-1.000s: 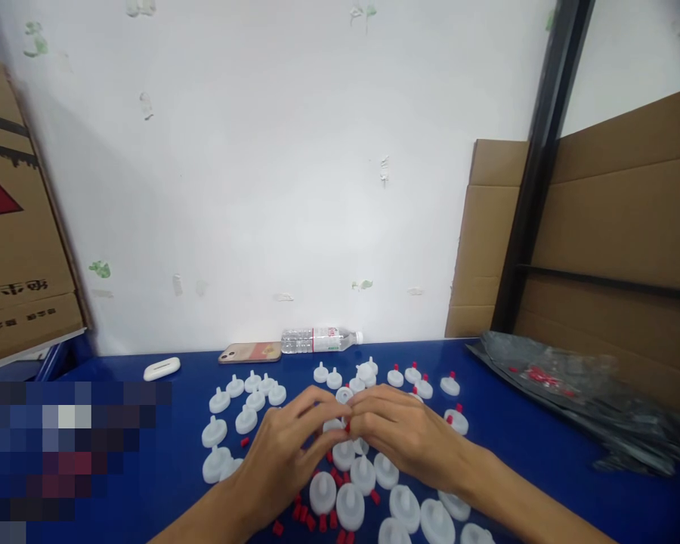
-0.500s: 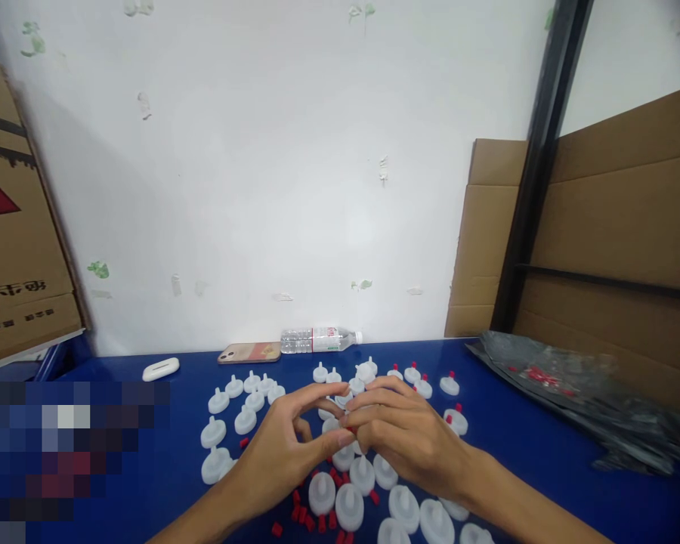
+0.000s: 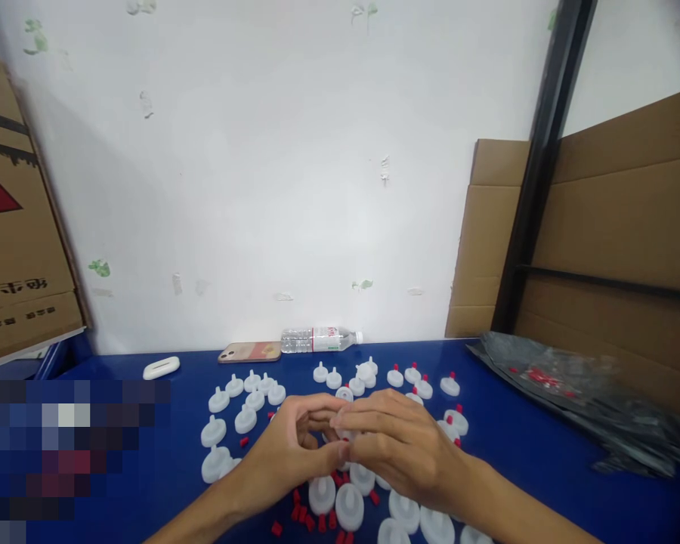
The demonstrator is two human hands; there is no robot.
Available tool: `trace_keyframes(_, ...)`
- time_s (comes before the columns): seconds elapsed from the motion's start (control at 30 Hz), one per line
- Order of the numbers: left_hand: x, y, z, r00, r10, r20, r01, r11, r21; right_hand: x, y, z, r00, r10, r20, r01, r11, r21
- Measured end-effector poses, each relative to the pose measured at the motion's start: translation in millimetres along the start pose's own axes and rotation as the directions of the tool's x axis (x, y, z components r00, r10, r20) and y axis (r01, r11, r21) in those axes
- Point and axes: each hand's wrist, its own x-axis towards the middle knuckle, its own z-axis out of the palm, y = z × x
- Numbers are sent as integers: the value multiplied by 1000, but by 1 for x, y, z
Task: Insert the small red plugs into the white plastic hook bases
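My left hand [image 3: 288, 457] and my right hand [image 3: 400, 446] meet fingertip to fingertip above the blue table [image 3: 521, 446]. Both are closed in a pinch around a small white plastic cap [image 3: 344, 435], mostly hidden by the fingers. Under and around the hands lie several white round caps with a stem [image 3: 335, 502]. Small red plugs [image 3: 310, 520] are scattered among them near my wrists. A group of plain white caps [image 3: 243, 397] sits to the left. Caps with red plugs fitted [image 3: 425, 385] stand to the right and behind.
A water bottle [image 3: 320, 340] lies by the white wall, with a phone [image 3: 249, 352] and a white case [image 3: 162, 368] to its left. Cardboard boxes [image 3: 17, 227] stand at the left and cardboard sheets [image 3: 617, 227] at the right. A dark plastic bag [image 3: 578, 393] lies on the right.
Both hands have drawn slightly nearer to me and lower, staying pressed together. The red plug seen between the fingertips is now hidden.
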Motion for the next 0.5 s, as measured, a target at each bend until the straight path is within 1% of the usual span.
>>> trace_keyframes(0.13,1,7,2,999,-8,-37,10,999,48,-2,0,-2,995,88,38,-87,996,-26)
trace_keyframes(0.2,1,11,3,999,-19,-37,21,998,52,-1,0,-4,992,107,66,-103,993,-55)
trace_keyframes(0.37,0,16,5,999,-20,-46,24,996,84,1,0,-4,994,85,74,-79,994,-75)
trace_keyframes(0.5,-3,17,6,997,-76,-27,79,992,95,3,-1,-4,995,63,74,-59,996,-67)
